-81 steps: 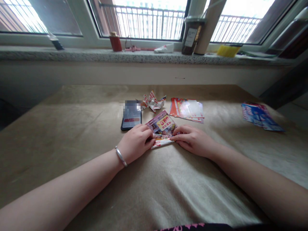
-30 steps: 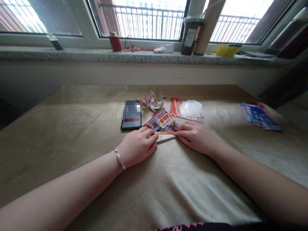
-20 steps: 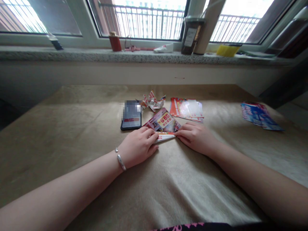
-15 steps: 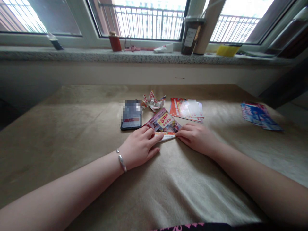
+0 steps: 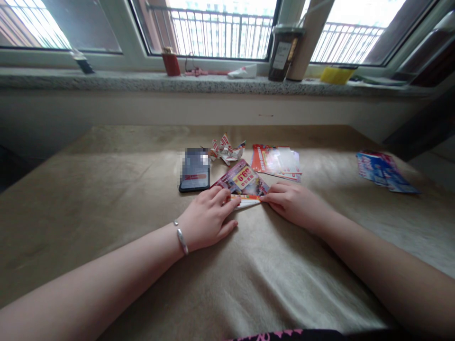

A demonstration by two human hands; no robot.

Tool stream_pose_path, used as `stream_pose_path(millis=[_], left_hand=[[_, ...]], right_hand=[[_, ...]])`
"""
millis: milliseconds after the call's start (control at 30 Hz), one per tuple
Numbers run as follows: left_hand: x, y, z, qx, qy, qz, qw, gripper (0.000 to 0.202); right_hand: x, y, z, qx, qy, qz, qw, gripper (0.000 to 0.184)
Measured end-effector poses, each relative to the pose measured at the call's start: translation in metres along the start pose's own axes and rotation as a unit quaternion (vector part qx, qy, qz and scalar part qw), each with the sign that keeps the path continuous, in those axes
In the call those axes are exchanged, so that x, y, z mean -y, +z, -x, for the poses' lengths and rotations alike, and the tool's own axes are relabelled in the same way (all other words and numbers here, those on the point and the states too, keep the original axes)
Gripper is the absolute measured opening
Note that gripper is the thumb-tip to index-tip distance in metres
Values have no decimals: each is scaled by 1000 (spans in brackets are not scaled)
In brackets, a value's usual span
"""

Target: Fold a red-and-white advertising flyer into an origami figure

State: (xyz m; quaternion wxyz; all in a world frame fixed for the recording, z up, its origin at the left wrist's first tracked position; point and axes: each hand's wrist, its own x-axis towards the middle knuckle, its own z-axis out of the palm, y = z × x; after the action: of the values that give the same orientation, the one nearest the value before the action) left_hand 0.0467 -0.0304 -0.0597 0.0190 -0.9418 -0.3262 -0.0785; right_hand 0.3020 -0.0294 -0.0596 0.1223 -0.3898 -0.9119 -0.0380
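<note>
A colourful flyer (image 5: 245, 176), folded to a triangle with a strip turned along its near edge, lies on the table between my hands. My left hand (image 5: 208, 215) rests on its left part, index finger pressing the folded strip and thumb held apart on the tablecloth; some fingers are curled. At the right corner, my right hand (image 5: 293, 203) has its fingers together on the paper, pinching the edge. Just beyond the flyer sits a crumpled-looking folded paper piece (image 5: 227, 150). A phone (image 5: 195, 170) lies beside it on the left.
A stack of orange and white flyers (image 5: 275, 160) is behind my right hand. Blue flyers (image 5: 386, 171) lie farther right. On the windowsill (image 5: 124, 81) stand a red container (image 5: 171, 64), a dark lidded jar (image 5: 282, 54) and a yellow item (image 5: 337, 75).
Almost nothing differs. Both hands stay on the flyer, and everything in view has shifted very slightly to the right.
</note>
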Motion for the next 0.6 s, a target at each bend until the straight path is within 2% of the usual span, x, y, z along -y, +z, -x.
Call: stream_pose_path(millis=[200,400,600], left_hand=[[2,2,-2,17,45,9,999,52],[1,0,-3,28,53,8,998,52],[0,-3,-5,32,51,6,998,50]], right_hand=[[1,3,-1,-14,-7,6,1000,21],[1,6,0,-34,-34,3,999,23],[3,12,-3,-51,-68,-56,995,28]])
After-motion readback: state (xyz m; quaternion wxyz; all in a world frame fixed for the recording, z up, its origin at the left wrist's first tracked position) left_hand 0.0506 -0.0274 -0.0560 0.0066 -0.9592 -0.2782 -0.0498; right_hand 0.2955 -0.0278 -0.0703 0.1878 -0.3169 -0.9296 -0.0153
